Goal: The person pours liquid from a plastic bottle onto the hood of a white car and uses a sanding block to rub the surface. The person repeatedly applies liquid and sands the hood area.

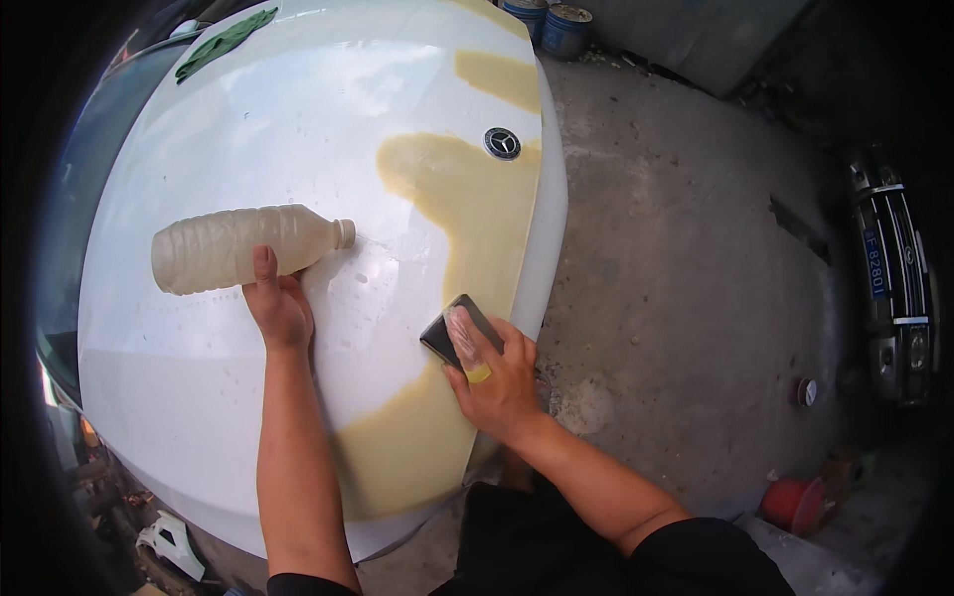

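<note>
My left hand (283,303) grips a translucent ribbed plastic bottle (214,250), tipped on its side over a white car hood (179,387); clear liquid runs from its uncapped-looking mouth onto the paint. My right hand (502,392) holds a dark rectangular block (442,343) down on the hood, at a pale yellow patch (407,457) along its right side. One finger has a clear wrapping with a yellow band at its base. A round black-and-silver emblem (502,143) lies higher on that side.
A green cloth (224,45) lies at the hood's top left. Blue buckets (566,30) stand beyond it. On the concrete floor (666,298) to the right are a vehicle's front bumper (894,283) and a red basin (790,505). White body parts (169,543) lie at the lower left.
</note>
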Demonstrator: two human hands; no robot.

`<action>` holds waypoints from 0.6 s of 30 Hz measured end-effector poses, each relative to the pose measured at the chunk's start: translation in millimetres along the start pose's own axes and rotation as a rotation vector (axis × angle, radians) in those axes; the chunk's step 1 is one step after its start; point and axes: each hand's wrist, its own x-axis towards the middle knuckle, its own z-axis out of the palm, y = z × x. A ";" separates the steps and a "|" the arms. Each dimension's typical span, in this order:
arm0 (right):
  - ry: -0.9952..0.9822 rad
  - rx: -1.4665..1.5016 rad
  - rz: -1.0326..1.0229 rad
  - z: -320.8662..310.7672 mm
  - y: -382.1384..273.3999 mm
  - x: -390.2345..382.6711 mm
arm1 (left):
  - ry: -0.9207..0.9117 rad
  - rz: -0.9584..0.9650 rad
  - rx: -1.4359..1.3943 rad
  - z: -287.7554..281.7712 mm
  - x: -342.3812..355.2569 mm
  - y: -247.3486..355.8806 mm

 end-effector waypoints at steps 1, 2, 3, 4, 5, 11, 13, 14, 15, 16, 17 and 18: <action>-0.025 -0.016 0.003 -2.5 -10.3 -21.0 | 0.007 0.000 -0.001 -0.4 0.6 0.8; -0.047 -0.031 0.008 -4.3 -15.2 -29.2 | 0.012 -0.001 -0.002 -0.2 2.0 0.7; -0.026 -0.164 -0.133 -4.3 -10.0 -20.1 | 0.014 -0.011 0.006 -2.3 0.4 0.9; -0.013 -0.147 -0.093 -1.8 -2.5 0.7 | 0.010 -0.009 0.013 -1.3 1.4 1.5; 0.000 -0.133 -0.054 -0.3 9.3 28.7 | 0.008 -0.008 0.017 1.5 1.4 1.5; 0.119 -0.178 0.011 -8.1 39.9 110.6 | 0.011 0.001 0.016 4.1 -0.4 -0.1; 0.049 -0.146 -0.007 0.6 25.1 39.7 | 0.018 0.014 0.010 2.1 0.9 0.7; -0.006 -0.120 0.006 3.2 17.5 0.2 | 0.012 0.009 0.012 1.1 -0.2 0.5; -0.036 -0.131 0.012 1.8 9.6 -23.1 | 0.004 0.008 0.017 -0.7 -0.2 -0.7; -0.062 -0.140 0.020 -1.4 3.7 -32.2 | 0.005 0.011 0.023 -1.3 0.0 -0.4; -0.023 -0.116 -0.005 1.2 10.8 -23.7 | 0.007 0.014 0.031 -2.2 0.1 0.0; 0.016 -0.109 0.000 2.0 18.2 -4.4 | 0.003 0.015 0.041 -2.2 0.6 1.2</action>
